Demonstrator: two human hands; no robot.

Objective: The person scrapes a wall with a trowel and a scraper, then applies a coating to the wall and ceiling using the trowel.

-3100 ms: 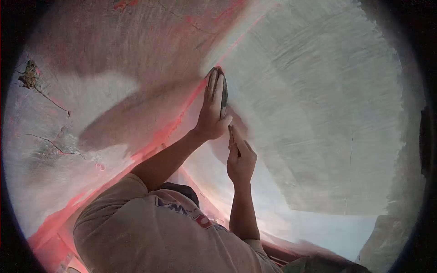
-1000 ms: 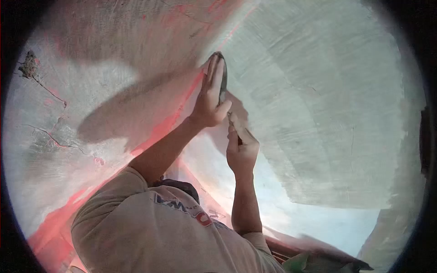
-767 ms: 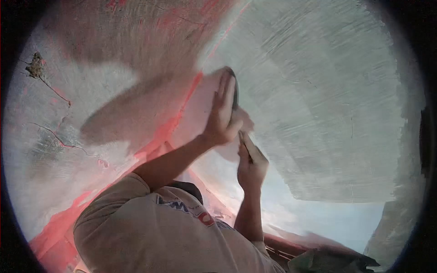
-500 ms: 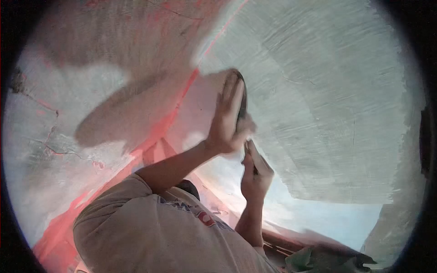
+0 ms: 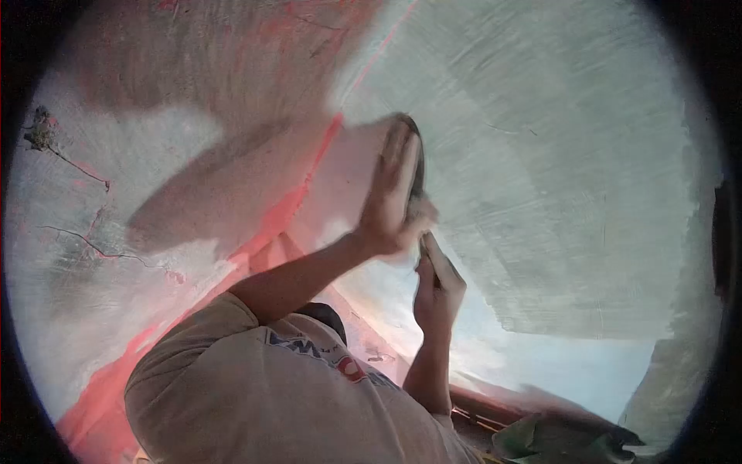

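Against the hands (image 5: 389, 189), dark tool (image 5: 420, 166)

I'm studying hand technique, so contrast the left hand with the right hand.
The left hand stretches its fingers along the dark tool; the right hand is curled. The left hand is higher in view; the right hand is lower and farther right. Both are bare.

Bare wall (image 5: 541, 193) gives free room right of the dark tool (image 5: 420, 166), up to its top edge, and left across the pink seam (image 5: 313, 174). The left hand (image 5: 390, 201) and right hand (image 5: 439, 290) block the middle. Below, 2 arms and the shirt (image 5: 286, 394) obstruct passage; a dark bundle (image 5: 564, 441) crowds the lower right.
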